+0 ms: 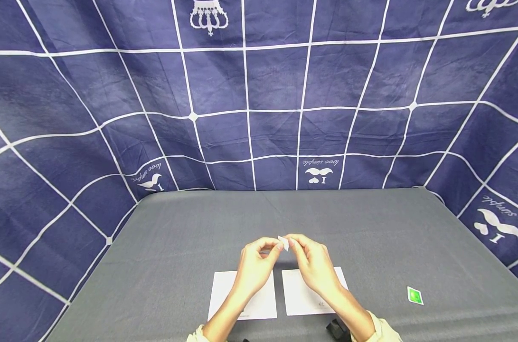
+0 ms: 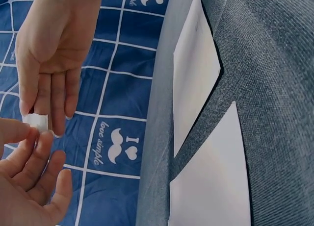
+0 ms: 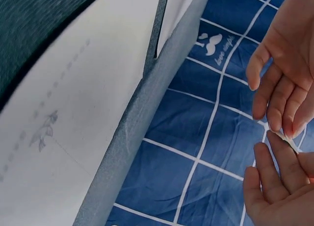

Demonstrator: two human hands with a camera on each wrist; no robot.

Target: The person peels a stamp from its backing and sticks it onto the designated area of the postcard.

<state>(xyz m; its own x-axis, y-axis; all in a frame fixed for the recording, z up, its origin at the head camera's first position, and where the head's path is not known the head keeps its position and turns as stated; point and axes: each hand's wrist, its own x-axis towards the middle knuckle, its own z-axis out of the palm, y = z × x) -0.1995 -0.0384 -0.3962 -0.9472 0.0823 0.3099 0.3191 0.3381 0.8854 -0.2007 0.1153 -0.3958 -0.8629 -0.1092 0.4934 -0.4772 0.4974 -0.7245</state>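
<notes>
Both hands meet above the middle of the table, holding a small white paper-like piece (image 1: 284, 243) between them. My left hand (image 1: 255, 264) pinches its left side between thumb and fingertips. On the other side, my right hand (image 1: 315, 266) pinches it with thumb and forefinger. Seen from the left wrist, the white piece (image 2: 37, 121) looks short and roughly square. The right wrist view shows it nearly edge-on, thin, partly hidden by fingers. Beneath the forearms lie two white cards, a left one (image 1: 263, 304) and a right one (image 1: 295, 294), each partly covered by an arm.
A small green square with a white border (image 1: 415, 295) lies on the grey tabletop (image 1: 190, 228) to the right. Faint bird-like print (image 3: 45, 130) and a dotted line mark one card. Close by the right forearm is a black object (image 1: 337, 328). A blue checked cloth (image 1: 276, 133) hangs behind the table.
</notes>
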